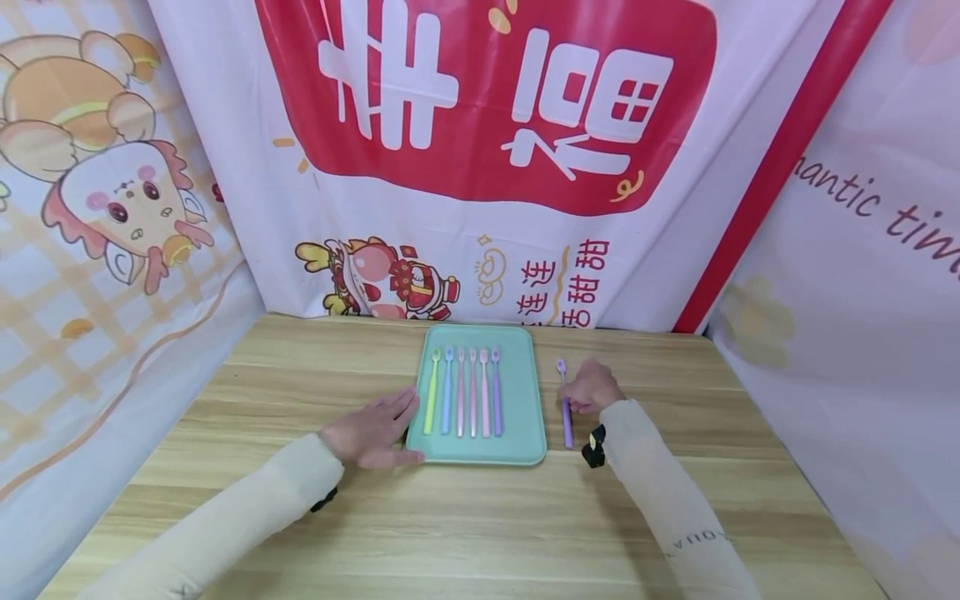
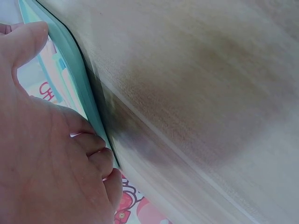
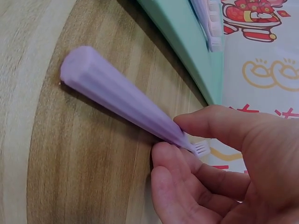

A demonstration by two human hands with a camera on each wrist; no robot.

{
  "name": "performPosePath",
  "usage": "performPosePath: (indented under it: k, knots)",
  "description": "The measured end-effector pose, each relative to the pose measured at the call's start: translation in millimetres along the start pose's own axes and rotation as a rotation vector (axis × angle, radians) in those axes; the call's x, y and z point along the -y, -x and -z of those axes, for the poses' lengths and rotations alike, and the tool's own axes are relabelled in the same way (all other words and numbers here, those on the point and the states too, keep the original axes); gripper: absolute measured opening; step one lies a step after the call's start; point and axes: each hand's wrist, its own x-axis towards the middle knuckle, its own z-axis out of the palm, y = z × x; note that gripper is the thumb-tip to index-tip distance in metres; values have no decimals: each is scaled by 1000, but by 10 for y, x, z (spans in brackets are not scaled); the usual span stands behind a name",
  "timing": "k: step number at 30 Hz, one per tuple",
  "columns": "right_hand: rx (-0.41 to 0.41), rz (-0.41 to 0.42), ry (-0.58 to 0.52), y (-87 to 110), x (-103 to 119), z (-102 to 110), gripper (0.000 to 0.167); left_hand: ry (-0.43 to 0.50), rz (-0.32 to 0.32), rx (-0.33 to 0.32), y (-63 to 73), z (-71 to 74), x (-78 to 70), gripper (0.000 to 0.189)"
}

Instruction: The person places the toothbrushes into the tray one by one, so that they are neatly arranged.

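Observation:
A mint-green tray (image 1: 522, 400) lies on the table with several toothbrushes side by side on it: a yellow-green one (image 1: 431, 396), a blue one (image 1: 447, 396), some pink ones (image 1: 472, 396) and a purple one (image 1: 497, 400) at the right end. My left hand (image 1: 375, 429) rests against the tray's left edge, its fingers extended. To the right of the tray, my right hand (image 1: 592, 387) pinches another purple toothbrush (image 3: 117, 93) between thumb and fingers. Its bristle head points to the far side, and the handle end points toward me, close to the table.
The wooden table (image 1: 360, 533) reaches back to a hanging white and red printed cloth (image 1: 480, 108). More printed cloth (image 1: 112, 167) hangs on the left, and another printed cloth (image 1: 862, 333) on the right. A black wrist strap (image 1: 594, 447) shows at my right cuff.

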Motion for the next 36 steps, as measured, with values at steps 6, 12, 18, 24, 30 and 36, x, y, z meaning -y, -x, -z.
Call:
performPosePath:
  k: [6, 12, 18, 24, 30, 36]
  knots:
    - [5, -13, -24, -6, -24, -2, 17, 4, -5, 2, -4, -22, 1, 100]
    - [8, -22, -43, -3, -35, 10, 18, 6, -4, 1, -8, -32, 0, 100]
    - [13, -21, -60, 28, -26, 41, 17, 6, -4, 1, -11, -27, -4, 99]
    - [33, -17, -43, 29, -9, 90, 13, 8, -5, -1, -8, -3, -15, 99]
    - [22, 2, -9, 72, 42, 113, 10, 6, -1, -3, -5, 11, -16, 99]
    - [20, 32, 3, 166, 104, 146, 10, 8, 5, 2, -3, 15, -24, 99]
